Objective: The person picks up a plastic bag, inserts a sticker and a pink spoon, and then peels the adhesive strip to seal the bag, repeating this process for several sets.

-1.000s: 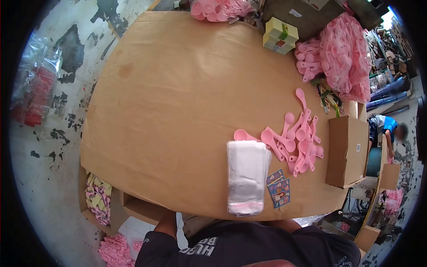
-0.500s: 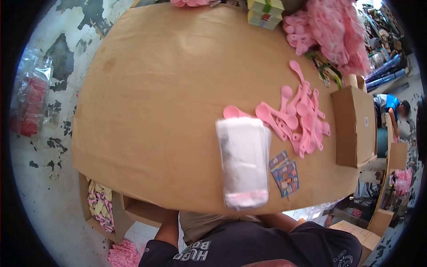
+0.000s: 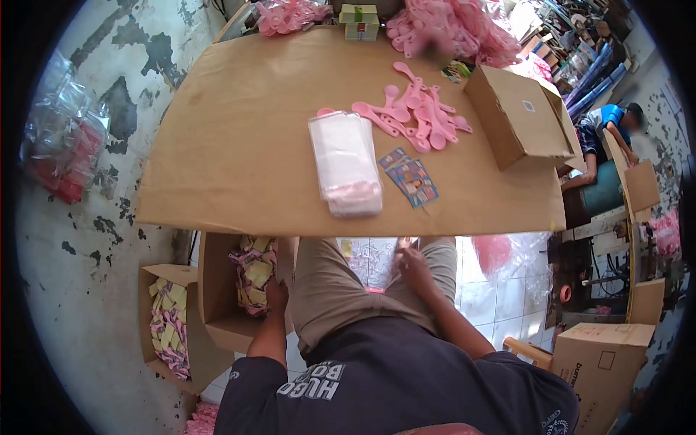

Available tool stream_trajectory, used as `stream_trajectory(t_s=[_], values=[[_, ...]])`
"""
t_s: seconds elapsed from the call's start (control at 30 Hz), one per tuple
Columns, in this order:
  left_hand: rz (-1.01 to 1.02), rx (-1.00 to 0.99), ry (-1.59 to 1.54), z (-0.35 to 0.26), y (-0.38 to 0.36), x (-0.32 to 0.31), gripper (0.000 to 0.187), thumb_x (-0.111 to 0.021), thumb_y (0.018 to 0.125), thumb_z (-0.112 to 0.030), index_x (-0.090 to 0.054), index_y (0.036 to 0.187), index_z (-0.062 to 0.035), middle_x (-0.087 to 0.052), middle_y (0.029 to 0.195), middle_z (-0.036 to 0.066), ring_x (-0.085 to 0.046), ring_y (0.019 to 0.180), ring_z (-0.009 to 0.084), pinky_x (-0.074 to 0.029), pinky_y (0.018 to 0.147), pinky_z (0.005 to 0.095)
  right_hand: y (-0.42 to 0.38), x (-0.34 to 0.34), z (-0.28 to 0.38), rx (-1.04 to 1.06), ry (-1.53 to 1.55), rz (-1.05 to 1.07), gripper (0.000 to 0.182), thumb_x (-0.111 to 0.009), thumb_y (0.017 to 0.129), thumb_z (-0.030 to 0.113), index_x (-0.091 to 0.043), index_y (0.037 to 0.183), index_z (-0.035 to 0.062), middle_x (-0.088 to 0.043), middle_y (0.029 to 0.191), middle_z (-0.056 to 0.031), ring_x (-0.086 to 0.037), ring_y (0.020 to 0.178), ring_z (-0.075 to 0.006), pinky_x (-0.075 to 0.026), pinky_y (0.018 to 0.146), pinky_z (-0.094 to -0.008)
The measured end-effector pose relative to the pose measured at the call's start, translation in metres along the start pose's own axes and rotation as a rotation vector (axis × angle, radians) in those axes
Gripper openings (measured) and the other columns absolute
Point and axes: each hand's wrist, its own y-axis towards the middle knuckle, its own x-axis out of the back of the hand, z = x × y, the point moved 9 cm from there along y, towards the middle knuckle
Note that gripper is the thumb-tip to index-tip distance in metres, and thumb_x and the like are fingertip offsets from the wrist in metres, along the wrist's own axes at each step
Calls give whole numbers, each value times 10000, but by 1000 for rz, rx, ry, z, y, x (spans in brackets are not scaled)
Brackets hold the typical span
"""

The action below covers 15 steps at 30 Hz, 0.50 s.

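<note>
Below the table's front edge, my left hand is closed on the side wall of an open cardboard box. Pink-and-cream packets fill part of that box. Over my right thigh is my right hand, with its fingers blurred, so I cannot make out whether it holds anything. On the table above lie a stack of clear plastic bags, several small printed cards and a loose pile of pink measuring spoons. Neither hand touches these.
The brown-covered table spans the view ahead. A cardboard carton stands on its right side; bagged pink spoons and yellow boxes sit at the back. Another packet-filled box is at left. A co-worker bends at far right.
The view has tilted down and my body sits further back from the table. Both hands, hidden under the table edge before, now show, the left at the packet box and the right over my thigh.
</note>
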Motion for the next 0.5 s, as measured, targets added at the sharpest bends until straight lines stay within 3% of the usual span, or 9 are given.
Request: stream_trajectory(t_s=[0.03,0.13,0.17,0.23,0.27,0.33,0.5], values=[[14,-28,-2,7,6,-7,358,-692,920,-217,-637,1136,63,-691,1019,310,-665,998,498,-522,852,563,-7,18,-8,-62,27,-28,293,-649,817,5,-642,1106,53,-676,1052,-195,-640,997,-404,-508,878,-478],[48,-22,-60,10,8,-12,351,-704,910,-205,-637,1117,71,-691,1005,314,-661,994,509,-520,853,562,-36,70,-23,-107,-160,-121,435,-694,871,128,-629,1298,74,-595,1384,-227,-522,1314,-422,-401,1124,-476],[66,20,-119,12,9,-13,354,-710,905,-205,-637,1111,74,-692,998,315,-662,989,513,-521,850,560,-47,79,-29,-108,-159,-126,435,-694,871,128,-629,1298,74,-595,1384,-227,-522,1314,-422,-401,1124,-476],[43,1,-92,9,9,-11,359,-716,901,-211,-641,1107,72,-694,990,316,-666,980,514,-524,844,560,-74,78,-59,-320,-181,-18,572,-681,940,303,-538,1460,114,-414,1581,-224,-359,1469,-418,-275,1227,-477],[22,-13,-68,8,8,-11,363,-722,897,-217,-645,1104,71,-696,982,317,-670,971,514,-527,838,560,-81,76,-66,-323,-181,-19,572,-681,940,303,-538,1460,114,-414,1581,-224,-359,1469,-418,-275,1227,-477],[23,-7,-54,10,9,-14,360,-726,894,-219,-648,1094,70,-700,977,313,-675,962,512,-532,835,558,-88,68,-73,-309,-63,-52,660,-612,974,473,-458,1543,177,-298,1656,-184,-255,1513,-448,-257,1224,-504],[33,-4,24,12,13,-15,337,-741,884,-214,-657,1049,68,-707,947,303,-688,931,502,-541,823,553,-80,72,-67,-391,-191,-41,730,-618,950,522,-398,1581,228,-253,1680,-159,-213,1530,-446,-261,1219,-534]])
